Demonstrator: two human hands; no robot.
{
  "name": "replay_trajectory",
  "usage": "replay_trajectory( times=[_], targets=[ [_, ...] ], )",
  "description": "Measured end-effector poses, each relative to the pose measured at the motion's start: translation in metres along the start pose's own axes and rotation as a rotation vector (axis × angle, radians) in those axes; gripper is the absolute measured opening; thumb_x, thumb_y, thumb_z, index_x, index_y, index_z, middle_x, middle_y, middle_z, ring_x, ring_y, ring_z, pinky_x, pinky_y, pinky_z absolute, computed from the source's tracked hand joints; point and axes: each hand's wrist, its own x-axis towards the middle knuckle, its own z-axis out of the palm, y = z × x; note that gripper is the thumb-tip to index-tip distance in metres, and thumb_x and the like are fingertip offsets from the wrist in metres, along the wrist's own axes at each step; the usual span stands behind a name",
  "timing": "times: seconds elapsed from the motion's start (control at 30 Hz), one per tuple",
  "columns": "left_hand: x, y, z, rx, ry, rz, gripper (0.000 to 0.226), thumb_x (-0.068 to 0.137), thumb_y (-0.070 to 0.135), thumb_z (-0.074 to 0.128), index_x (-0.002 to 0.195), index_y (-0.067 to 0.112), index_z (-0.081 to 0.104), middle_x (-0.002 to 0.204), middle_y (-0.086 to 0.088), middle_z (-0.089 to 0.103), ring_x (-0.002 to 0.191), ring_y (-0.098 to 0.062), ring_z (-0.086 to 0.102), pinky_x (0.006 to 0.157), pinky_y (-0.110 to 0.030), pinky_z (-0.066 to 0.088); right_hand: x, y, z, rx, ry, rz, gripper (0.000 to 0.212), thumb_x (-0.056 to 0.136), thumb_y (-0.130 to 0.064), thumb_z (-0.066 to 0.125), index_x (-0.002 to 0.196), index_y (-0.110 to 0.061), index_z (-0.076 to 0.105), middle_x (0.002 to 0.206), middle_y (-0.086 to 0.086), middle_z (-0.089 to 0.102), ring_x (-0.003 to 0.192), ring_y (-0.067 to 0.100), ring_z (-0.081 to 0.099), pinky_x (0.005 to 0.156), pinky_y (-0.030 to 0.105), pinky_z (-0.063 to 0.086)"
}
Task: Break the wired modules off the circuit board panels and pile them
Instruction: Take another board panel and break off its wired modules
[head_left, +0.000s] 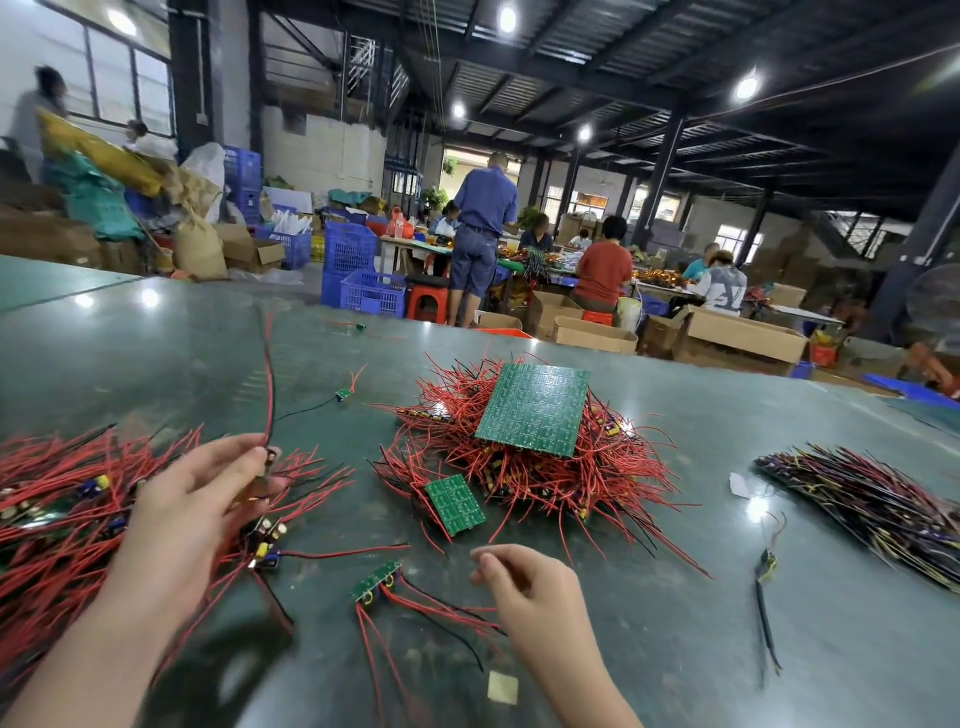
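Two green panels, a large panel (535, 410) and a small panel (455, 504), are lying beyond the fingertips. Three wire heaps are sitting around both hands: left heap (57, 514), middle heap (545, 467), right heap (872, 499).

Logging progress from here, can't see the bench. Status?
Left hand pinches a wired module. Right hand loosely curled, holds nothing. Large panel unbroken atop the wire heap. Nothing blocking.
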Motion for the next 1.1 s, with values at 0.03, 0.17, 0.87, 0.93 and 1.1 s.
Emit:
replay_trajectory(
  times=[0.03,0.17,0.87,0.93,1.1],
  targets=[
    [0.004,0.0,-0.007,0.168,0.032,0.113,0.019,0.09,0.005,0.058,0.086,0.022,0.067,0.072,0.007,0.073,0.057,0.0,0.065,0.052,-0.008,0.049,0.0,0.001,0.002,-0.008,-0.01,-0.002,0.032,0.091,-0.016,0.056,0.071,-0.041,0.06,0.071,-0.01,0.07,0.057,-0.005,0.056,0.054,0.008,0.038],
    [0.018,-0.009,-0.031,1.014,0.183,0.39,0.014,0.086,0.013,0.066,0.099,0.017,0.068,0.092,-0.014,0.071,0.089,-0.026,0.064,0.086,-0.035,0.05,0.0,0.006,0.008,-0.062,-0.013,-0.019,0.026,0.089,-0.014,0.058,0.078,-0.036,0.066,0.069,-0.015,0.067,0.07,-0.003,0.06,0.064,0.007,0.043],
    [-0.041,-0.053,0.048,0.373,-0.488,-0.248,0.022,0.079,-0.003,0.069,0.095,0.012,0.07,0.08,0.0,0.072,0.067,-0.005,0.064,0.062,-0.012,0.049,0.006,0.004,-0.016,0.508,-0.03,0.158,0.026,0.086,-0.002,0.057,0.081,-0.018,0.077,0.081,0.001,0.074,0.063,0.001,0.063,0.058,0.014,0.049],
    [-0.043,-0.049,0.049,0.228,-0.488,-0.364,0.02,0.08,-0.009,0.064,0.097,0.002,0.064,0.071,-0.007,0.069,0.057,-0.009,0.061,0.054,-0.017,0.05,0.01,0.003,-0.032,1.052,-0.127,0.331,0.019,0.08,-0.01,0.058,0.089,-0.009,0.076,0.091,0.012,0.074,0.071,0.014,0.069,0.058,0.022,0.054],
    [-0.046,-0.04,0.051,-0.107,-0.47,-0.656,0.013,0.07,0.003,0.067,0.082,-0.001,0.063,0.077,-0.019,0.067,0.053,-0.016,0.061,0.046,-0.019,0.052,0.014,0.01,-0.039,1.286,-0.044,0.383,0.021,0.078,-0.002,0.056,0.088,-0.004,0.074,0.091,0.014,0.073,0.07,0.017,0.07,0.062,0.023,0.058]
  ],
)
